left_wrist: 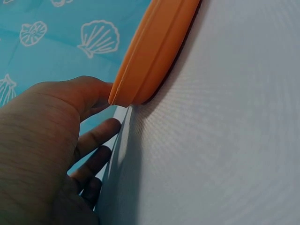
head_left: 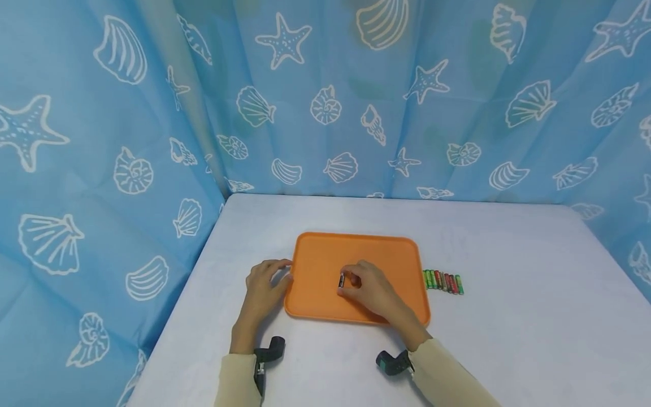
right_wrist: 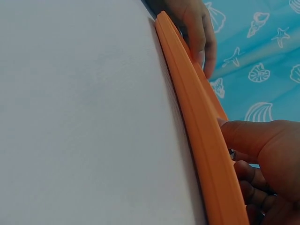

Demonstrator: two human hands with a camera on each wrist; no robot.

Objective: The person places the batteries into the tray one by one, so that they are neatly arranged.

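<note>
An orange tray (head_left: 315, 265) lies on the white table. My right hand (head_left: 375, 289) is over the tray's middle and pinches a small dark battery (head_left: 341, 280) between thumb and fingertips. In the right wrist view the tray wall hides most of that battery. At the tray's left edge is my left hand (head_left: 264, 289), its thumb and fingers spread and relaxed. The left wrist view has the thumb of the left hand (left_wrist: 51, 122) touching the rim, with the other fingers loosely bent beside it.
Just right of the tray, several green and red batteries (head_left: 443, 281) lie side by side in a row on the table (head_left: 508, 316). A blue curtain (head_left: 325, 102) with white shell prints hangs behind the table and along its left side.
</note>
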